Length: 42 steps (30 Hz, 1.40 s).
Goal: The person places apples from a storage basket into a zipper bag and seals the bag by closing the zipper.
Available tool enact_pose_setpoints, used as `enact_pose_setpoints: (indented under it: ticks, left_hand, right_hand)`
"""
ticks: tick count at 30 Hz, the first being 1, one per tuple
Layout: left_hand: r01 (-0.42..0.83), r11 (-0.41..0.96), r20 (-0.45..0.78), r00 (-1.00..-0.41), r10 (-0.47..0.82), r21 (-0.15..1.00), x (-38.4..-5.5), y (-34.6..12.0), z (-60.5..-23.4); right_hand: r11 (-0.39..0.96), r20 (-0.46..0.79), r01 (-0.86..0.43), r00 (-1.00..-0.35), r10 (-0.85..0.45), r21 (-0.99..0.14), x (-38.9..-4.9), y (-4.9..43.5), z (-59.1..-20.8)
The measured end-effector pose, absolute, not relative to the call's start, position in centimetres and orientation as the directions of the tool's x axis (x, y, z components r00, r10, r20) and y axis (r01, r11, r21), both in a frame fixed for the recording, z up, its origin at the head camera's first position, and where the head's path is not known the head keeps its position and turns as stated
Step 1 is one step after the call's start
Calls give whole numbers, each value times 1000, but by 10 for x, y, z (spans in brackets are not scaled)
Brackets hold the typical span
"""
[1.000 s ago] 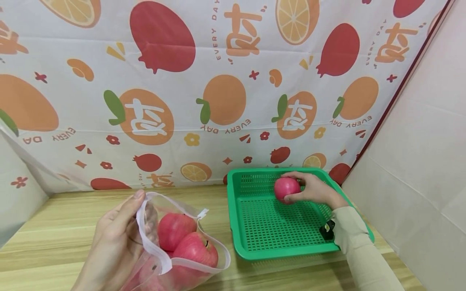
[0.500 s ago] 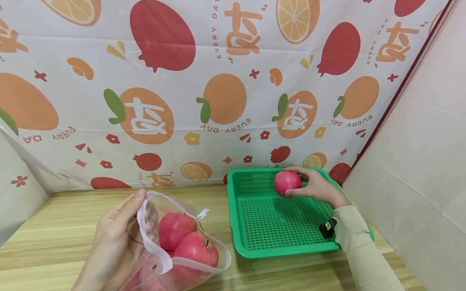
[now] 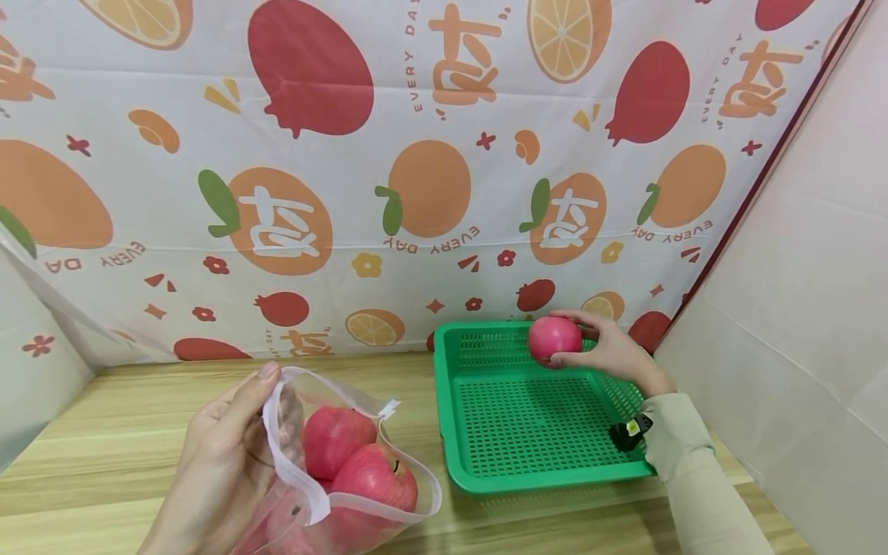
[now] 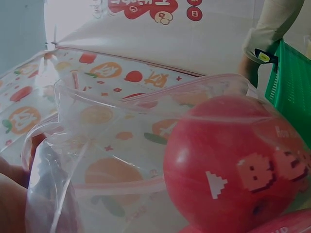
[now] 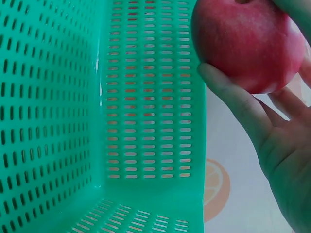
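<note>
Behind the table (image 3: 132, 447) we see a fruit-print cloth (image 3: 361, 193); the right hand (image 3: 613, 353) grips a red apple (image 3: 553, 341) over the green basket (image 3: 447, 420), and the left hand (image 3: 225, 435) pinches the rim of a clear bag (image 3: 298, 476) holding more apples (image 3: 375, 475).

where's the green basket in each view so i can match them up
Head: green basket, right of centre, lower half.
Left wrist: green basket, cut off by the right edge.
Right wrist: green basket, filling the left and centre.
Shared landmark: fruit-print cloth, seen in all three.
</note>
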<state>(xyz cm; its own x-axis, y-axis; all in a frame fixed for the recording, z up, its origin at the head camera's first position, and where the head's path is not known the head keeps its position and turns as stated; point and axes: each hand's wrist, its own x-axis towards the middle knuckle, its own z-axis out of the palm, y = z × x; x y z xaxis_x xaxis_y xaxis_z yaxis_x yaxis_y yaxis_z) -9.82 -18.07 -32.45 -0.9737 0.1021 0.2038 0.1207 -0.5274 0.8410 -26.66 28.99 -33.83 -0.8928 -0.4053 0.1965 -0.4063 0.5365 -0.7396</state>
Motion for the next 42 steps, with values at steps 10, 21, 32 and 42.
enact_pose_setpoints:
  ticks: [10,21,32,42]
  left_hand:
    - [121,-529,218,-968,123,840,-99,-182,-326]
    - [121,-509,193,-977,90,852,-98,-182,-324]
    - [131,-539,225,-968,111,832,-97,-182,-323]
    - [132,-510,203,-975,87,850,-95,-178,-319]
  right_hand:
    - [534,225,-429,-886,-405,-729,-267,292,-335]
    - [556,226,-435,-886,-405,-708,-265,290,-328]
    - [592,258,-465,-878,-403,-658,-259,288,-318]
    - [586,283,-478,-874,-396,-655,-245,284,-308]
